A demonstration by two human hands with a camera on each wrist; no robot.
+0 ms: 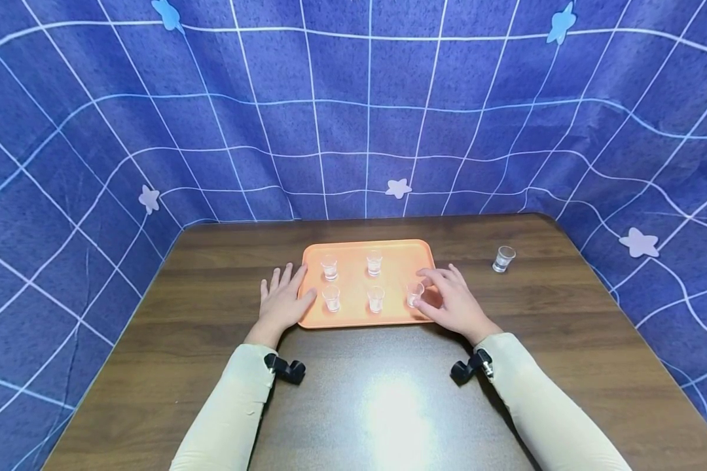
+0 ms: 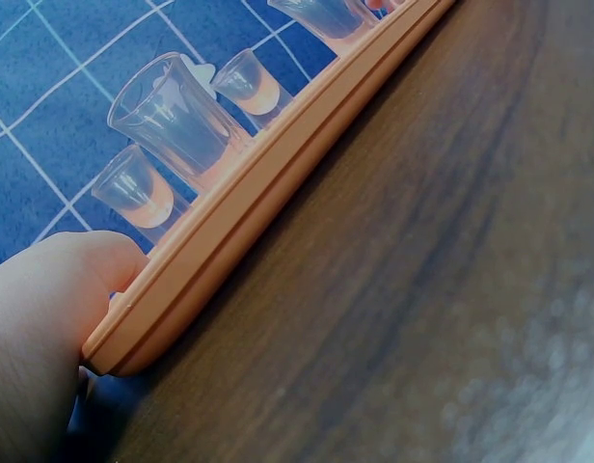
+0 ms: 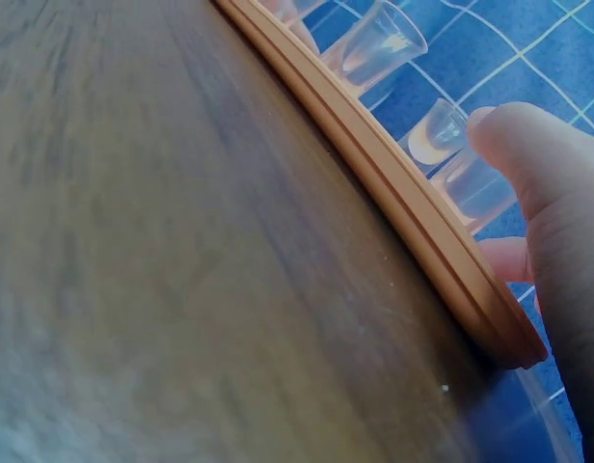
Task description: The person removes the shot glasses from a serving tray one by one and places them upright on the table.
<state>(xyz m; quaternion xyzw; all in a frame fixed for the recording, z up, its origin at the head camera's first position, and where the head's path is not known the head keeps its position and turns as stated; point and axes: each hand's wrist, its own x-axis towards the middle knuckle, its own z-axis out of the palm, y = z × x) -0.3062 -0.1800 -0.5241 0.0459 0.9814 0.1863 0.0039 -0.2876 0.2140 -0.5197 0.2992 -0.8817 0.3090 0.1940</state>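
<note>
Far left on my feed: my left hand (image 1: 281, 302), fingers spread and nothing gripped, thumb over the left rim of the orange tray (image 1: 352, 275). I read that as steadying. Next, on the tray: the rear left glass (image 1: 329, 268) with the front left glass (image 1: 332, 299) nearer me, then the rear middle glass (image 1: 374, 263) and the front middle glass (image 1: 376, 299), all upright. Then the front right glass (image 1: 414, 296), where the work is, with my right hand (image 1: 455, 306) about it, thumb and fingers curved, partly open; I can't tell if the pinch is closed (right wrist view has the thumb overlapping glass). Step in hand, I'd say: positioning that glass on the tray. Next move calls for a clean, level release or a light pinch, without brushing the front middle glass. Far right, lone glass (image 1: 503, 260) upright on the table (image 1: 224, 261), well apart from the tray, untouched.
</note>
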